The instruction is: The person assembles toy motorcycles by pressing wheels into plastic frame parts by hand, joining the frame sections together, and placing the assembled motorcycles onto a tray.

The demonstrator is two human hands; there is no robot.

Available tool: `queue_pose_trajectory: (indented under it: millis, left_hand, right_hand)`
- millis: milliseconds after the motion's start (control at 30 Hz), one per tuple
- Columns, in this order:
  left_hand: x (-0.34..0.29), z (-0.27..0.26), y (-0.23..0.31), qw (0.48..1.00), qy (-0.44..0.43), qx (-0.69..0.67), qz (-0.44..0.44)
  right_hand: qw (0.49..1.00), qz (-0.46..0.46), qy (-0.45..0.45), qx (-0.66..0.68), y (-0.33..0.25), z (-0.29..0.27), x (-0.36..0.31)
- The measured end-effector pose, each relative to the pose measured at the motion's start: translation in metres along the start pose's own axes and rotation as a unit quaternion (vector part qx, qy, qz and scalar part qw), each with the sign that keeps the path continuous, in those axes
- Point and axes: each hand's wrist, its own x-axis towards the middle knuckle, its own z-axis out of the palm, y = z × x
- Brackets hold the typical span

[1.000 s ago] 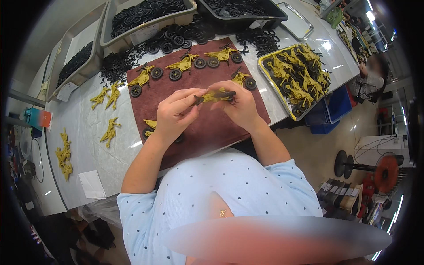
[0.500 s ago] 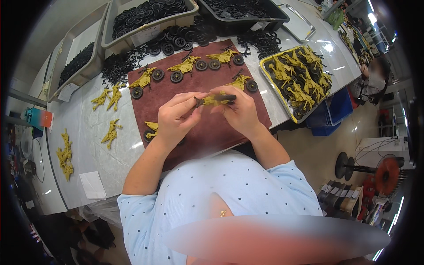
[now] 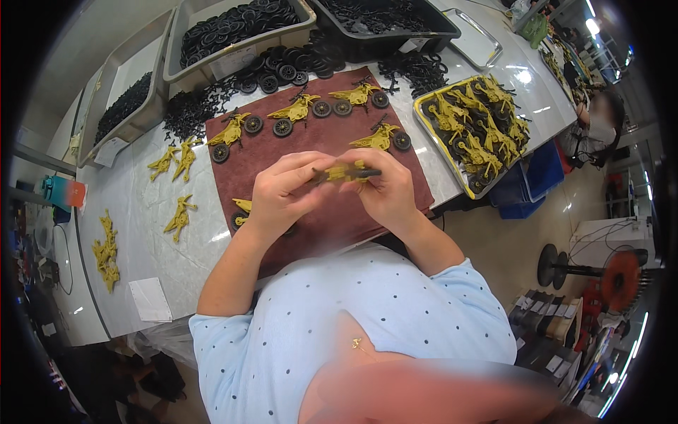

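Note:
Over the dark red cloth (image 3: pixel 332 219), my left hand (image 3: pixel 288 189) and my right hand (image 3: pixel 388 191) hold a yellow toy motorbike (image 3: pixel 346 172) between them. My left fingers pinch its end with the dark part; my right fingers close round the end with a black wheel. Motion smears the toy's details. Beyond my hands, toy motorbikes with black wheels stand in a row on the cloth, such as one yellow toy motorbike (image 3: pixel 293 108). Another toy motorbike (image 3: pixel 381 138) lies just past my right hand. One more toy (image 3: pixel 240 212) is partly covered by my left wrist.
Grey bins (image 3: pixel 236 56) of black wheels and small parts line the table's back. Loose wheels (image 3: pixel 268 83) lie before them. At right, a yellow-rimmed tray (image 3: pixel 443 157) holds several toy motorbikes. Yellow bodies (image 3: pixel 106 258) and a white paper (image 3: pixel 150 299) lie left. A person (image 3: pixel 600 127) sits far right.
The held toy has turned slightly between my hands, and its wheel end sits a little lower. My hands stay in nearly the same place.

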Motion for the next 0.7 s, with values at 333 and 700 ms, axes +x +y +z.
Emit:
queue_pose_trajectory:
  millis: [333,700]
  left_hand:
    - [-0.004,-0.001,-0.007,0.995,0.003,0.089,0.052]
    - [0.002,-0.009,-0.007,0.991,-0.028,0.105,0.08]
  right_hand:
    - [0.998,0.052,0.0,0.033,0.005,0.007,-0.008]
    - [0.998,-0.056,-0.018,-0.035,0.011,-0.002,-0.001]
